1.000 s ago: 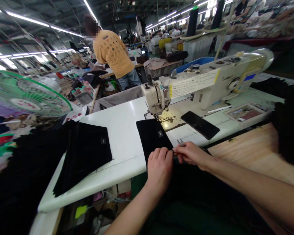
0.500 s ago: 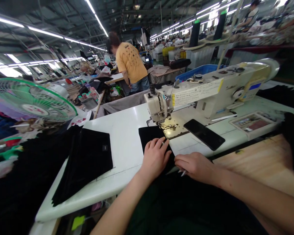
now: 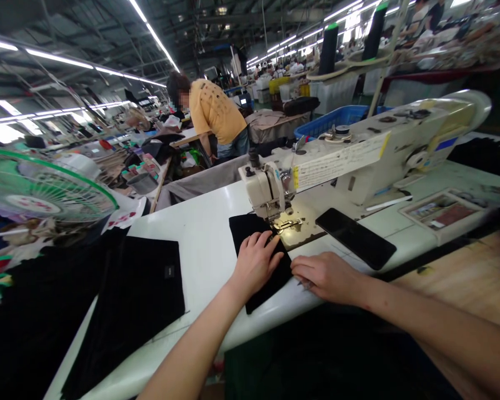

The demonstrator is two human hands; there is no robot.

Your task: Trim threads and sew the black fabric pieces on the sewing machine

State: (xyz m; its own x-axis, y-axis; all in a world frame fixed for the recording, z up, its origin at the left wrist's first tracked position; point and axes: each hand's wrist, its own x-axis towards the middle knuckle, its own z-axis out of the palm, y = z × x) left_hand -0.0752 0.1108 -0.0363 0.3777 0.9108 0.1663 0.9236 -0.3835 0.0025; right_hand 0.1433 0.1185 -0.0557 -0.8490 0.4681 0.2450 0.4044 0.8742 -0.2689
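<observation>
My left hand [image 3: 256, 261] lies on a black fabric piece [image 3: 242, 228], fingers spread and fingertips close to the presser foot of the sewing machine [image 3: 263, 191]. The hand covers part of the cloth, whose far end sits left of the needle area. At the fabric's right edge, my right hand [image 3: 327, 276] is closed, its fingertips touching the edge. Pale pointed tips, apparently of thread snips [image 3: 305, 284], poke out beneath its fingers; the rest is hidden in the palm. Right of the machine's lit metal plate lies a black phone [image 3: 355, 238].
Another black fabric piece [image 3: 150, 278] with a small label hangs over the table's left edge beside a dark heap. A green-rimmed fan [image 3: 45, 189] stands at the left. A parts tray [image 3: 441, 214] lies at the right. Beyond the table, a person in a yellow shirt [image 3: 214, 111] bends forward.
The black fabric's near end now shows flat on the table below my left hand. Both hands stay beside the machine. The view has shifted slightly, and the person behind bends lower.
</observation>
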